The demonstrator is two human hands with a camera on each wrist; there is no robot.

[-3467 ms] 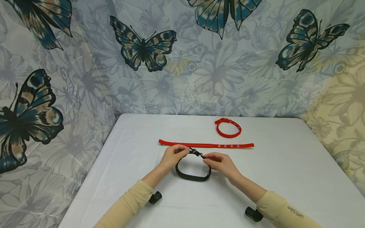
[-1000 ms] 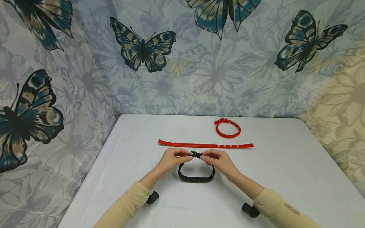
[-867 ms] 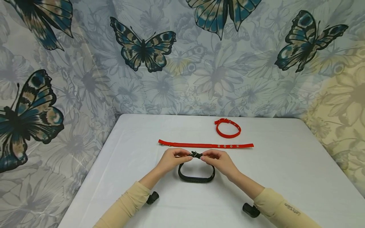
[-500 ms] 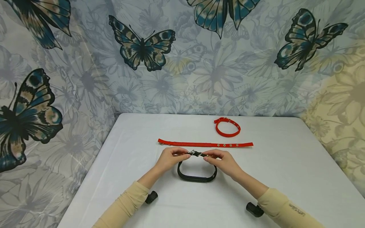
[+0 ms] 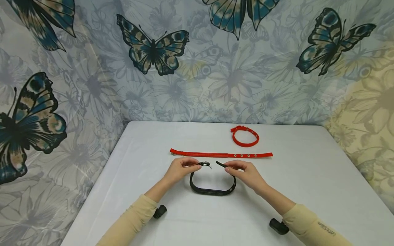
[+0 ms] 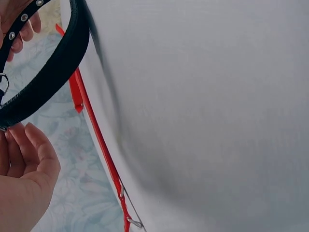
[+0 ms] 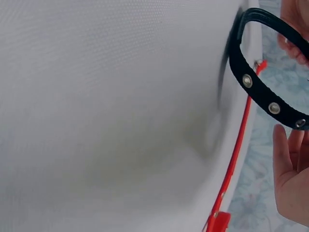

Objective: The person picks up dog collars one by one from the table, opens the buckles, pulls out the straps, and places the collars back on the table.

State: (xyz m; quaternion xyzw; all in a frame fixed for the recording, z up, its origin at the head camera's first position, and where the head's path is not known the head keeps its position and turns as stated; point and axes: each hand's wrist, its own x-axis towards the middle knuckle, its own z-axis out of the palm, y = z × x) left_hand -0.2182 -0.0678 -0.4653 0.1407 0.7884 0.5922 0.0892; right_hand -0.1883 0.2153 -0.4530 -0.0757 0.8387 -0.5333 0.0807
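Observation:
A black collar (image 5: 212, 192) with metal eyelets curves in an unfastened loop, its padded middle low over the table. My left hand (image 5: 180, 169) pinches the end with the metal buckle (image 5: 205, 164). The plain strap tip sticks out from my right hand (image 5: 246, 173), which pinches the collar just behind it. A gap separates the tip from the buckle. In the right wrist view the eyelets of the black collar (image 7: 260, 92) face the camera, above the right hand (image 7: 294, 183). The left wrist view shows the left hand (image 6: 29, 179) at the collar's underside.
Behind the hands a red collar (image 5: 215, 155) lies stretched out straight, eyelets toward the right. Farther back a second red collar (image 5: 245, 137) is buckled into a ring. Both rest on the white table (image 5: 154, 136), with a butterfly-patterned cloth (image 5: 197, 95) behind.
The strap tip has come out of the buckle, and the collar's ends are now apart. My left hand has moved slightly left and my right hand slightly right.

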